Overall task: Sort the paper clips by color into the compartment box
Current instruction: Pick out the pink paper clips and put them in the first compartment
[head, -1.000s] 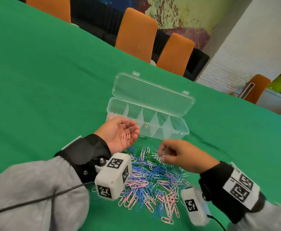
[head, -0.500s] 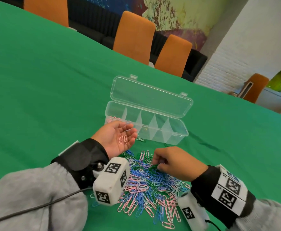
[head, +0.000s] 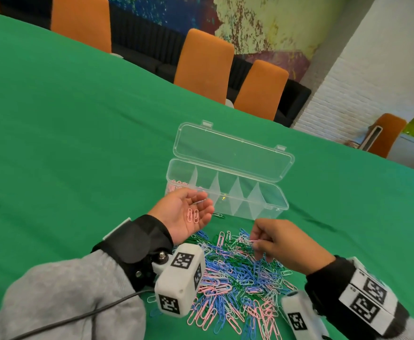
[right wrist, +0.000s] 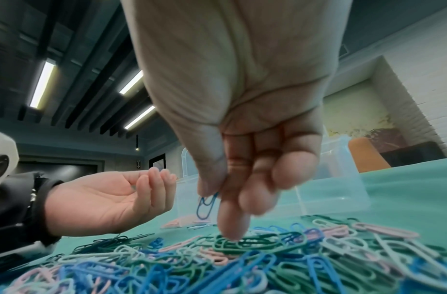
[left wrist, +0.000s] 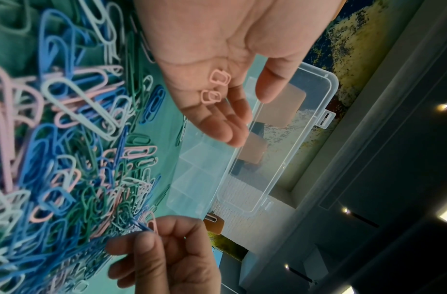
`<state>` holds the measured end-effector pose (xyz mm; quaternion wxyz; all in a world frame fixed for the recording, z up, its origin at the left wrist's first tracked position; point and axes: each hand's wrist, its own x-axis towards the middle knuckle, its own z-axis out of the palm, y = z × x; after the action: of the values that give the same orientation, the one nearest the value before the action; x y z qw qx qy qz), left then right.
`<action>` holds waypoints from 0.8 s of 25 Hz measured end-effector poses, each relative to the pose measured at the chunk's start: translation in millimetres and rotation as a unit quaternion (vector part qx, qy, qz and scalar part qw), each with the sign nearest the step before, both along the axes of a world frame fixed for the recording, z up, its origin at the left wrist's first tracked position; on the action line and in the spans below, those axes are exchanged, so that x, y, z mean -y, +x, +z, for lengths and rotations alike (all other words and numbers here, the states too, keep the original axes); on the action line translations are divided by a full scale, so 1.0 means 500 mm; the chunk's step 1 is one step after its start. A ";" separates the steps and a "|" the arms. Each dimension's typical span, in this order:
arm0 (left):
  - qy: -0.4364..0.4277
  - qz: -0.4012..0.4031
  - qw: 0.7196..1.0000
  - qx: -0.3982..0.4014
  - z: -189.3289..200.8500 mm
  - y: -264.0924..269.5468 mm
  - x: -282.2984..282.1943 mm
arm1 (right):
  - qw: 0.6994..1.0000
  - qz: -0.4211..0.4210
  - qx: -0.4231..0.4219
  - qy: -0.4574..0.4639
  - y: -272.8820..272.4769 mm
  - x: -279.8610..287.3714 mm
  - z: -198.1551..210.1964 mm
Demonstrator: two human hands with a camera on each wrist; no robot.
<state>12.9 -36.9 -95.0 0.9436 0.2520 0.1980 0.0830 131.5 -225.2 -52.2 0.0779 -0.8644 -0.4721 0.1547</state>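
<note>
A mixed pile of pink, blue, green and white paper clips (head: 235,278) lies on the green table in front of the clear compartment box (head: 250,212), whose lid (head: 233,153) is folded back. Its leftmost compartment holds some pink clips (head: 176,185). My left hand (head: 188,207) is held palm up beside the box's left end, fingers relaxed, with two pink clips (head: 192,215) lying in the palm (left wrist: 216,87). My right hand (head: 262,239) hovers just over the pile's far edge, thumb and fingers pinching a blue clip (right wrist: 207,204).
Bare green tabletop (head: 78,143) spreads to the left of and behind the box. Orange chairs (head: 203,62) line the table's far edge. A lone green clip (head: 218,215) lies between my left hand and the box.
My right hand dipped into the pile, and it has now risen slightly with a clip pinched. The left hand stayed palm up with its two pink clips.
</note>
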 end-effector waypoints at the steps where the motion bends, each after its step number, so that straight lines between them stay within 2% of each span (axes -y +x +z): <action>1: 0.000 0.001 1.000 0.000 -0.001 0.000 -0.001 | 1.000 0.003 0.020 0.005 0.001 -0.001 0.001; 5: 0.003 -0.010 1.000 -0.004 -0.013 0.001 0.007 | 0.998 0.022 0.053 0.005 -0.003 -0.011 0.006; 8: 0.014 -0.022 1.000 -0.005 -0.007 0.001 0.014 | 0.996 0.054 0.061 -0.038 -0.009 -0.020 0.014; 15: 0.014 -0.019 1.000 -0.001 -0.002 0.000 0.009 | 0.992 0.041 0.028 -0.118 -0.027 0.002 -0.002; 20: 0.014 -0.017 1.000 -0.005 -0.003 0.002 0.010 | 0.994 0.033 0.054 -0.089 -0.020 -0.006 0.024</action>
<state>14.1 -41.8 -96.5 0.9402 0.2694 0.1971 0.0682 121.3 -222.0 -40.4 -0.0301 -0.8590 -0.4881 0.1516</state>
